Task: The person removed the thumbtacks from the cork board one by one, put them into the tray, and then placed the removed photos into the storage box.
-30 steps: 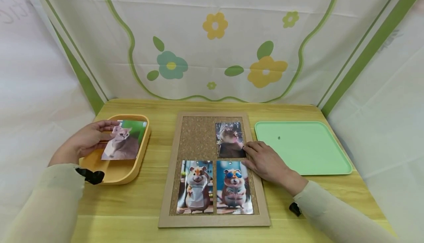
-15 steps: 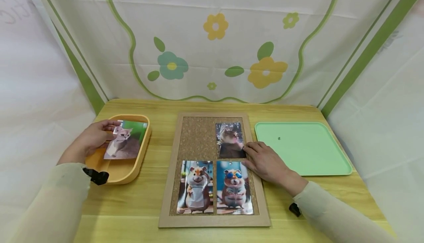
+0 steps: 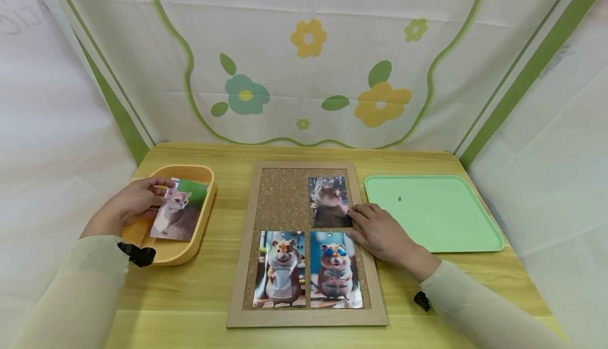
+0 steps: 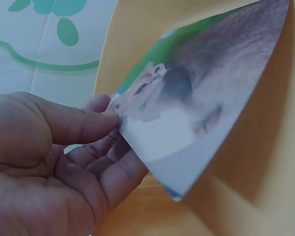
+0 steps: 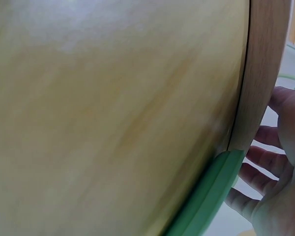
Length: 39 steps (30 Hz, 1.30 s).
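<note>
In the head view my left hand (image 3: 140, 200) pinches a glossy cat photo (image 3: 179, 213) by its left edge. The left wrist view shows thumb and fingers on that photo (image 4: 187, 98), which stands tilted over the yellow bin (image 3: 190, 254). My right hand (image 3: 382, 231) rests on the right side of a wood-framed cork board (image 3: 282, 196), fingertips at the edge of a dark animal photo (image 3: 329, 201). Below that photo, an apron-wearing hamster photo (image 3: 280, 270) and a sunglasses hamster photo (image 3: 335, 270) lie side by side, each with a pin at its top.
A light green tray (image 3: 442, 211) stands right of the board, with a small dark speck on its surface. The wooden table (image 3: 223, 285) ends at a white flowered cloth wall (image 3: 285, 74) behind. Cloth sides rise at left and right.
My left hand has shifted slightly right, and the cat photo has dipped lower and tilted over the bin. The right hand and the photos on the board have stayed put.
</note>
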### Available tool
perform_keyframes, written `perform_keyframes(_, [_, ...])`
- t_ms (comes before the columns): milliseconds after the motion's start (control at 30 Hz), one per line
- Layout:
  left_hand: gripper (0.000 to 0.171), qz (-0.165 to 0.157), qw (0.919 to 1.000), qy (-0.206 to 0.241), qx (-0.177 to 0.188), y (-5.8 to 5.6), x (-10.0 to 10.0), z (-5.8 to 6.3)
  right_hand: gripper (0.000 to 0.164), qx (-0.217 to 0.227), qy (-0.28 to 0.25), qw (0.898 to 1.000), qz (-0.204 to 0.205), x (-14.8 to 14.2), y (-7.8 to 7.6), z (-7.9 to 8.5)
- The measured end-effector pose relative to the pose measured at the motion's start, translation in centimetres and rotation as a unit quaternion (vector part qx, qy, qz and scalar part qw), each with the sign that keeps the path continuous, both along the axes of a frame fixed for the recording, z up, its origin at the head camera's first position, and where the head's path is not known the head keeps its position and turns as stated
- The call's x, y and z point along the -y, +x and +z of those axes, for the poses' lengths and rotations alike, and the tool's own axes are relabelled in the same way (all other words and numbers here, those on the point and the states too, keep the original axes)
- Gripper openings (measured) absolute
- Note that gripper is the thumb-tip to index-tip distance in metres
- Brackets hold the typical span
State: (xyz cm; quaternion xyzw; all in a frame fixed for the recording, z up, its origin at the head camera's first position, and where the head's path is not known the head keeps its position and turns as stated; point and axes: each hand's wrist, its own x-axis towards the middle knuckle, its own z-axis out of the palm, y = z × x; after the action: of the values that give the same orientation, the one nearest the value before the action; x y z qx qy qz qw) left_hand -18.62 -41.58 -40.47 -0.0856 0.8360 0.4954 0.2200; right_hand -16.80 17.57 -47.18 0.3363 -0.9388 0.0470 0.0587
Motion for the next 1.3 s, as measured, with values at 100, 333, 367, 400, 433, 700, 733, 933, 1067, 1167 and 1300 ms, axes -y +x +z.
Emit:
perform_keyframes(100, [0.052,0.004,0.9999,-0.011,0.007,0.0,0.0,0.1,0.062,0.0,0.001,1.0,0.0,0.0,0.0,-0.1])
perform_keyframes(333, [0.052,0.007,0.9991,-0.039,0.013,0.2,-0.7,0.8,0.061,-0.008,0.001,1.0,0.004,0.0,-0.1,-0.2])
perform_keyframes(367, [0.052,0.007,0.9989,-0.045,0.013,0.3,-0.9,1.0,0.061,-0.009,0.001,1.0,0.005,0.0,-0.1,-0.2])
perform_keyframes(400, [0.052,0.006,0.9984,-0.054,0.013,0.3,-1.0,1.2,0.061,-0.01,0.001,1.0,0.005,0.0,-0.1,-0.2])
perform_keyframes(433, [0.053,0.005,0.9979,-0.063,0.015,0.4,-1.1,1.4,0.061,-0.011,0.002,1.0,0.006,0.1,-0.1,-0.1])
perform_keyframes(700, [0.053,0.001,0.9937,-0.111,0.016,0.5,-2.2,2.7,0.061,-0.01,0.004,1.0,0.008,0.1,-0.1,0.0])
perform_keyframes(733, [0.053,0.001,0.9933,-0.115,0.01,0.5,-2.5,2.8,0.061,-0.009,0.005,1.0,0.008,0.0,-0.1,0.0])
perform_keyframes(933, [0.054,-0.013,0.9891,-0.14,-0.045,0.5,-4.6,3.6,0.06,-0.007,0.013,1.0,0.005,-0.1,-0.2,0.1])
perform_keyframes(1067, [0.054,-0.028,0.984,-0.155,-0.084,0.8,-6.8,4.5,0.06,-0.004,0.011,1.0,0.002,0.0,-0.1,0.3])
perform_keyframes(1167, [0.052,-0.032,0.98,-0.166,-0.106,0.9,-8.5,5.1,0.058,-0.002,0.004,1.0,0.001,0.1,-0.1,0.4])
perform_keyframes(1300, [0.049,-0.032,0.9754,-0.178,-0.126,1.0,-10.7,5.5,0.057,0.004,-0.005,1.0,0.0,0.2,-0.3,0.7])
